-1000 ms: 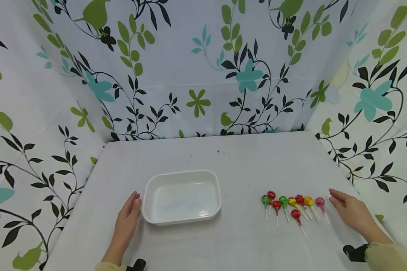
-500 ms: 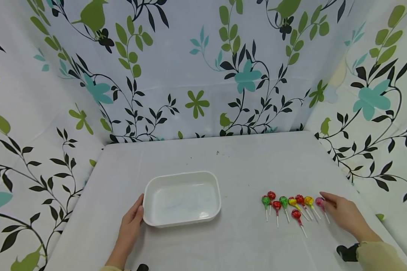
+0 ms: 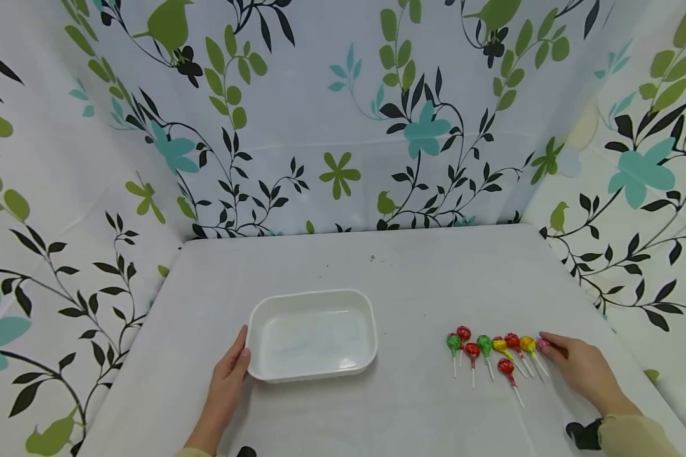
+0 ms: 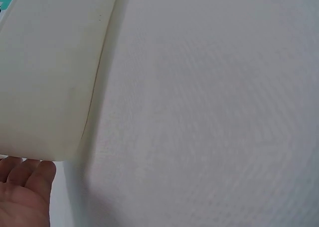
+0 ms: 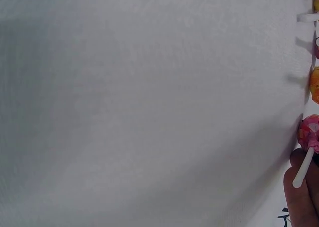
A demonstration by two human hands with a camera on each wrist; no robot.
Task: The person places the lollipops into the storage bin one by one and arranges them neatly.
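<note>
A white rectangular tray stands on the table. My left hand is at its left end, with fairly straight fingers touching the wall; in the left wrist view, the fingertips meet the tray's end. Several wrapped lollipops lie to the right, among them green, red and yellow ones. At their right end my right hand pinches a pink lollipop, mostly covered by the fingers. The right wrist view shows this pink lollipop with its white stick across the fingers.
A white cloth covers the table. Patterned curtains with leaves, flowers and birds hang behind it and along both sides. A black strap piece is at the right wrist.
My left hand has come right against the tray's left end. My right hand has moved left from beside the lollipops onto the pink one and closed its fingers on it.
</note>
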